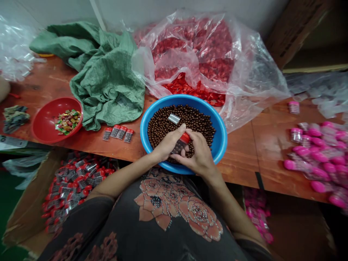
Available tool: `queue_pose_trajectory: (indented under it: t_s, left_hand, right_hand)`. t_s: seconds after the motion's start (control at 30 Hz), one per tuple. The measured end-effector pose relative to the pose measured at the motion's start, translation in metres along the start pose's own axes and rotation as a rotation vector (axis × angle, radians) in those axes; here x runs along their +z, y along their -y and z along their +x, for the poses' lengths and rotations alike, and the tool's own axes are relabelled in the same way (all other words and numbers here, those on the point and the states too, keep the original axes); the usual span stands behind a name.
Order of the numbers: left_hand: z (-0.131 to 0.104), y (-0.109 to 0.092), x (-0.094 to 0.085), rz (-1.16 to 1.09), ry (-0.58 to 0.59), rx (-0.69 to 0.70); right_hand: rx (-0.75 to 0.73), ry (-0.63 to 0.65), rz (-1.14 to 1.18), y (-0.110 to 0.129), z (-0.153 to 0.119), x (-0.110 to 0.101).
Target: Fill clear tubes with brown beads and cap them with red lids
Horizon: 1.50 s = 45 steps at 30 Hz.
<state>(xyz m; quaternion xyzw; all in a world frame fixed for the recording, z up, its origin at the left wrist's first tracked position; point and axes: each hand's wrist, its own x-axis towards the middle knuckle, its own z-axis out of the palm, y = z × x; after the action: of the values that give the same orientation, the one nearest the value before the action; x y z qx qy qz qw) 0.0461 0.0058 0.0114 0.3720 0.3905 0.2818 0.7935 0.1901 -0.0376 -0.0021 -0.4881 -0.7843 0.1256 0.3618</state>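
Both hands (199, 152) hold one red-capped jar (178, 146) between them, above brown balls (197, 120).

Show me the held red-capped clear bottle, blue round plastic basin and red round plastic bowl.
Red-capped bottle (178, 146), head view: clear body.
Blue basin (221, 136), head view: right inner wall.
Red bowl (43, 121), head view: bare inner left side.

Noted from where I stand: green sack (108, 79), crumpled, on the tabletop (239, 145). Just beside it, red bowl (43, 123) holding small bright-wrapped pieces (67, 121). Left of bowl: bunched greyish cloth (15, 117). Far right: heap of pink-capped containers (318, 156). Brown carton (293, 29) at rear right, dark print on its side.
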Motion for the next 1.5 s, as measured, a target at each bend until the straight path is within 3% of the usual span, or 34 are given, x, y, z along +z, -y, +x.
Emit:
queue_pose_trajectory:
  t_s: [0.17,0.3,0.47,0.57,0.67,0.83,0.93,1.03,1.2,1.33,1.5]
  left_hand:
    - [-0.006,0.001,0.005,0.004,-0.052,0.098]
    - [-0.008,0.002,0.005,0.054,-0.065,0.129]
    - [-0.008,0.01,0.006,0.073,-0.105,0.213]
    - [-0.012,0.011,0.001,0.108,-0.129,0.271]
    - [-0.021,0.005,-0.022,0.252,-0.236,0.386]
    - [-0.053,-0.007,-0.106,0.783,-0.826,0.532]
    - [-0.07,-0.004,-0.148,1.099,-1.023,0.458]
    - [-0.073,0.006,-0.17,1.307,-1.085,0.232]
    - [-0.058,0.024,-0.187,1.388,-1.009,-0.079]
    - [-0.057,0.03,-0.199,1.401,-0.993,-0.143]
    - [-0.075,0.038,-0.209,1.463,-1.054,-0.138]
  right_hand:
    - [-0.086,0.033,-0.27,-0.002,0.003,-0.008]
    - [-0.207,-0.019,-0.431,-0.004,0.009,-0.011]
    - [-0.319,-0.072,-0.502,-0.003,0.012,-0.005]
    - [-0.289,-0.001,-0.441,-0.003,0.012,-0.005]
    - [-0.199,0.102,-0.325,-0.005,0.01,-0.009]
    - [-0.008,-0.047,-0.122,-0.013,0.004,-0.011]
    - [0.025,-0.075,-0.064,-0.011,0.002,-0.003]
    - [-0.021,-0.039,-0.05,-0.007,0.002,0.006]
    - [-0.036,-0.013,-0.07,-0.007,0.003,0.012]
    - [-0.039,-0.014,-0.08,-0.012,-0.001,0.013]
    - [-0.053,-0.005,-0.081,-0.015,-0.001,0.015]
